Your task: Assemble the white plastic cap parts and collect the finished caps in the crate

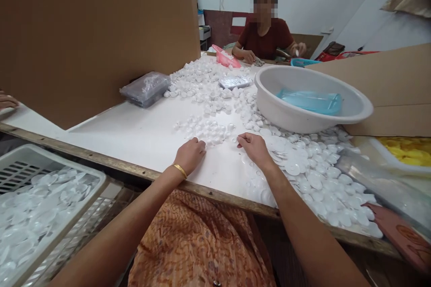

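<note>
My left hand (191,154), with a gold bangle at the wrist, rests at the white table (134,132). Its fingers are curled together, and whatever they hold is hidden. Just beyond it lies a cluster of small white plastic pieces (208,129). To the right, my right hand (253,145) pinches thumb against finger at a small clear plastic piece (235,140). Flat white round pieces (292,161) are heaped beside my right forearm. Small clear discs (257,172) lie near the table's front edge.
A large white basin (269,107) holds a blue tray (311,102). Clear-wrapped packs (146,89) stand beside a tall cardboard sheet (94,31). A crate (101,179) of white pieces is at lower left. Across the table sits a person (266,36) near a pink scoop (225,57).
</note>
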